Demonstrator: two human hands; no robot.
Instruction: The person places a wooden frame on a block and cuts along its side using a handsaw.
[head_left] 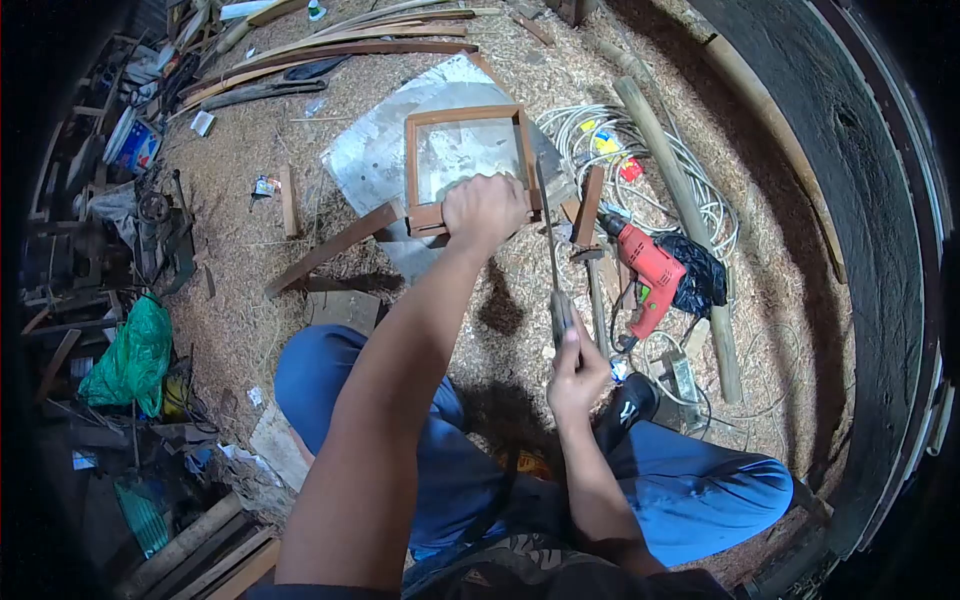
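My left hand is closed over the near side of a small rectangular wooden frame, pressing on it. The frame rests on a grey metal sheet and a dark wooden bar. In my right hand is the handle of a handsaw, its thin blade seen almost edge-on and pointing away from me. The blade stands beside the frame's near right corner; whether it touches the wood I cannot tell. My left palm and fingertips are partly hidden.
A red power drill lies at the right by a hammer, a black plastic bag and coiled white cable. A round pole crosses the coil. Wood strips lie at the back; a green bag sits left.
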